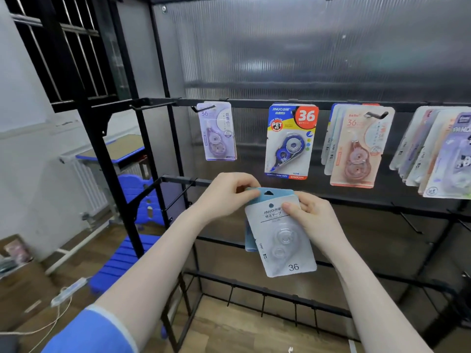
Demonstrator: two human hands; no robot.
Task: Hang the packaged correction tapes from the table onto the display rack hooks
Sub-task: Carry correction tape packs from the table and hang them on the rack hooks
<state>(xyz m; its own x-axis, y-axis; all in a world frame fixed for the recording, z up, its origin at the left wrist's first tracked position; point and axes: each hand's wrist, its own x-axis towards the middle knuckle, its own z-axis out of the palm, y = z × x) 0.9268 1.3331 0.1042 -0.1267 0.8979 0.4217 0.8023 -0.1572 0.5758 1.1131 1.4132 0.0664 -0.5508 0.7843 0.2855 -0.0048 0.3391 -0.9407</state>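
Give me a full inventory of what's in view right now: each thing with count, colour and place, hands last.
Grey pack: one, grey-white, marked 36, held in front of the rack.
Blue pack: at least one, blue, behind the grey pack, in the same hold.
Purple pack: one, lilac, hanging at the left of the top rail.
Blue-yellow pack: one, blue, yellow and red, hanging mid rail.
Peach packs: several stacked, peach in front, hanging right of it.
Mixed packs: several, pastel, far right, partly cut off.
Rack: one, black metal, with bare hooks on its lower rails.
Desk: one, blue-edged, left background.
Power strip: one, white, on the floor.
Left hand: pinches the packs' top left.
Right hand: grips their right edge.
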